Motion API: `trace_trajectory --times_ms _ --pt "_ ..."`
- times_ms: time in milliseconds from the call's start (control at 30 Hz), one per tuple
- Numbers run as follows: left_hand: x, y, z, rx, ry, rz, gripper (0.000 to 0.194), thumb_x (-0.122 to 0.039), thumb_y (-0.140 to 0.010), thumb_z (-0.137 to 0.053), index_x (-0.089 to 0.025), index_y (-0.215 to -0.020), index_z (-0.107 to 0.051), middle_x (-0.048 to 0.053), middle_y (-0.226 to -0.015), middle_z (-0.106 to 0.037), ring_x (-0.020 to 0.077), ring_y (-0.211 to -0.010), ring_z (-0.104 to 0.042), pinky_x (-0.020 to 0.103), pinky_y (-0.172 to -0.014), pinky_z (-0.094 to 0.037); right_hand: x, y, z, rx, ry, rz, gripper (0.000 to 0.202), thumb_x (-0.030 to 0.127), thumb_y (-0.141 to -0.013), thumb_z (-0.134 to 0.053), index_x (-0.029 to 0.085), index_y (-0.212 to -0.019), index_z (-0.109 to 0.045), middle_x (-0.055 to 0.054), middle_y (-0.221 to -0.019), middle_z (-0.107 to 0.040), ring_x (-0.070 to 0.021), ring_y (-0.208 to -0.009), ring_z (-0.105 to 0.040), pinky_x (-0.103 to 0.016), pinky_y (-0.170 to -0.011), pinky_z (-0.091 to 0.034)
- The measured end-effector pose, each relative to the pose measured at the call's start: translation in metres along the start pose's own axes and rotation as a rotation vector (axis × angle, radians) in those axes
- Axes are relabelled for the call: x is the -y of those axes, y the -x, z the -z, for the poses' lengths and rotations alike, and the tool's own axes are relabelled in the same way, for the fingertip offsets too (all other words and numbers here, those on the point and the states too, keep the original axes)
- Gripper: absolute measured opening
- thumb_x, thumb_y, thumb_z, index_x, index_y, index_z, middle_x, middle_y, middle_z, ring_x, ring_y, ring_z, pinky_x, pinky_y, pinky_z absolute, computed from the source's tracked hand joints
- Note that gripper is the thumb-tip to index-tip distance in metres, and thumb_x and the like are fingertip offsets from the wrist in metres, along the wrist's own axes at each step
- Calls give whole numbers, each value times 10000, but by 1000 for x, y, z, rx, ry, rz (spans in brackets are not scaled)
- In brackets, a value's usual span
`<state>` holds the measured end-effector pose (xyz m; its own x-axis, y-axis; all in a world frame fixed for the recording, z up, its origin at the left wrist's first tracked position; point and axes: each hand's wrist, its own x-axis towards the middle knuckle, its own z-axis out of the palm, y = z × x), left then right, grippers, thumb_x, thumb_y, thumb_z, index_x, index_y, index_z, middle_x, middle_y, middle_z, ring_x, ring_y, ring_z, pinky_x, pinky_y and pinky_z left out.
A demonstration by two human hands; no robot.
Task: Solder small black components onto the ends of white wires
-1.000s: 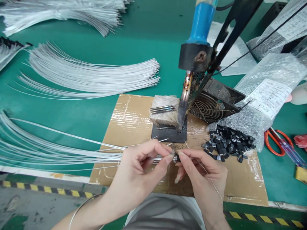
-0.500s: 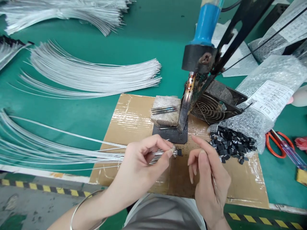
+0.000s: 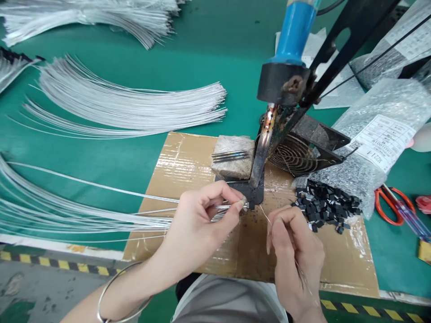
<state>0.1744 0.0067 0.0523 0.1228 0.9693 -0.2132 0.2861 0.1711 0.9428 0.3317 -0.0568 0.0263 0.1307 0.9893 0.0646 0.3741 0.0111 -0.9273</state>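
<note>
Thumb and forefinger of my left hand pinch a white wire close to its end, where a small black connector sits below the tip of a soldering iron. Other white wires run under this hand to the left. My right hand is closed on a thin metallic wire, whose free end points toward the black connector. Behind my hands, thin metal rods lie on a pale block. A pile of black connectors is to the right of my right hand.
Brown cardboard covers part of the green table. A black fan stands behind the iron. Bundles of white wires lie back left. Bubble-wrap bags, orange-handled scissors and a screwdriver are at the right.
My left hand has moved slightly up, bringing the connector nearer the iron. The fingers of my right hand have closed further, and the thin wire now sticks out past them toward the connector.
</note>
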Motion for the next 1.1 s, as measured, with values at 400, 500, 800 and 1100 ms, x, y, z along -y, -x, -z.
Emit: trace_trajectory --times_ms 400,500,800,1100 --pt "-3 -4 2 4 32 -21 115 -200 -819 -656 -175 -708 -674 18 -770 -745 116 -667 -634 200 -587 -479 14 -9 -14 -165 -344 -196 197 254 -958 -639 236 -774 -572 -32 -1182 -749 -189 -1126 -712 -361 -992 -556" --pt "-4 -6 1 -4 30 -25 108 -195 -817 -661 -176 -714 -684 17 -789 -749 116 -669 -639 204 -589 -483 20 -11 -16 -187 -386 -244 209 246 -934 -672 234 -751 -572 -34 -1151 -772 -173 -1056 -742 -328 -952 -591" --pt "-9 -12 1 -14 52 -28 97 -174 -799 -670 -172 -703 -683 5 -762 -740 112 -652 -619 208 -589 -473 22 -16 -15 -217 -383 -232 221 244 -921 -684 226 -728 -578 -35 -1132 -783 -168 -1065 -740 -326 -980 -580" --pt "-14 -14 0 -50 69 -26 106 -136 -779 -681 -165 -676 -678 3 -745 -732 101 -640 -614 189 -574 -464 22 -18 -15 -211 -360 -189 207 214 -920 -674 226 -737 -576 -47 -1147 -780 -191 -1058 -746 -380 -1004 -582"
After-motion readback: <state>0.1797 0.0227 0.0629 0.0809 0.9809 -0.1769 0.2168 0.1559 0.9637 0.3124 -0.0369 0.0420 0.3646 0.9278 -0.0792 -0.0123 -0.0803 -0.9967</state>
